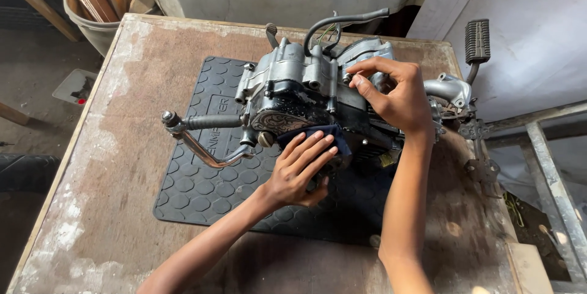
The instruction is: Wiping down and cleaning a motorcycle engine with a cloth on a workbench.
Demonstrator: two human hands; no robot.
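One wide wooden table (pixel 122 147) is carrying everything here, and the small motorcycle engine (pixel 306 95) standing at its far middle is serving as the landmark. Under the engine a black rubber mat (pixel 202 190) with a hexagon pattern is lying flat on the table, spreading toward the person and to the engine's left. The engine is sitting upright on that mat, its dark side cover (pixel 287 119) facing the person, a bent kick lever (pixel 202 147) sticking out to its left and a ribbed foot pedal (pixel 477 41) rising past its right end.

Against the lower edge of the side cover the left hand (pixel 299 171) is pressing a dark blue cloth (pixel 324 138) with its fingers spread flat, open over the fabric rather than clenched. At the engine's upper right the right hand (pixel 397 95) is pinching a small bolt or fitting (pixel 348 77) between thumb and forefinger; what exactly the piece is, the picture is too small to tell.

Judging from this, the wiping is looking only partly done: the cover is still showing grime and dull patches, and the cloth is covering just one lower corner. The casing above and the far side are seeming untouched by it.
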